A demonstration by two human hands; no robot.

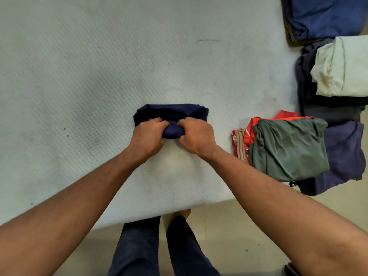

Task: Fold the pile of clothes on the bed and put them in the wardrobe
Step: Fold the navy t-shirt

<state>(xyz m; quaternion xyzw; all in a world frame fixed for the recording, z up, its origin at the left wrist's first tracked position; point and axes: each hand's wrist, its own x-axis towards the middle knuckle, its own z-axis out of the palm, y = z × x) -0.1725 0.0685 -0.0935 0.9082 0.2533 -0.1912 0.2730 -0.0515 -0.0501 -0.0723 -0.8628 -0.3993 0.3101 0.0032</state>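
A: Centre of the frame, both hands are down on the navy garment (171, 113), a small dark bundle lying on the pale mattress (79, 76), a little up from its near edge.

B: Look at the grip: left hand (148, 136) and right hand (196, 136) side by side, knuckles up, fingers curled and bunched round the rolled near edge of the cloth. Neither is spread flat.

A: I'd call this mid-fold, probably the last tuck on this piece, given how compact it is.

B: Agreed. Down the right of the frame sit folded pieces: a green one (286, 150) lying over a red one (251, 128) and partly over a purple one (342, 154), a cream one (342, 66) above those, and a blue one (326, 14) in the upper right corner.

A: Wardrobe's nowhere in shot.

B: No. The next move, I reckon, wants that roll pressed snug so it doesn't spring open, then a lift to the right to join those stacks, with the carry to the wardrobe yet to come
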